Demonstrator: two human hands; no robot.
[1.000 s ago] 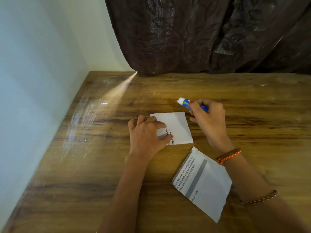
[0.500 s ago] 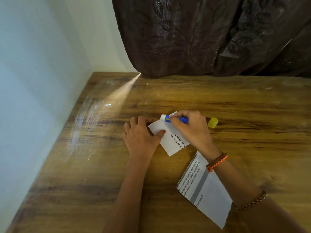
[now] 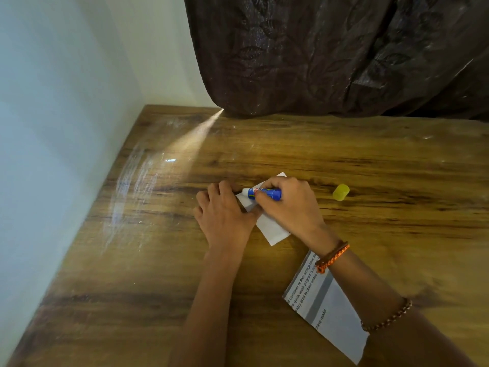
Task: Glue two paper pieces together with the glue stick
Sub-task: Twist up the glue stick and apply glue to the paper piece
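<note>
- We press our left hand flat, fingers spread, on the small paper piece lying on the wooden surface.
- Our right hand pinches the blue glue stick, its white tip on that paper's far-left corner.
- The yellow cap lies apart, to the right.
- The larger printed paper piece lies nearer us, partly under the right forearm.

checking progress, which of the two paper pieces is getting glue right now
The smaller paper piece under both hands; the printed piece lies untouched nearer the person.
</note>
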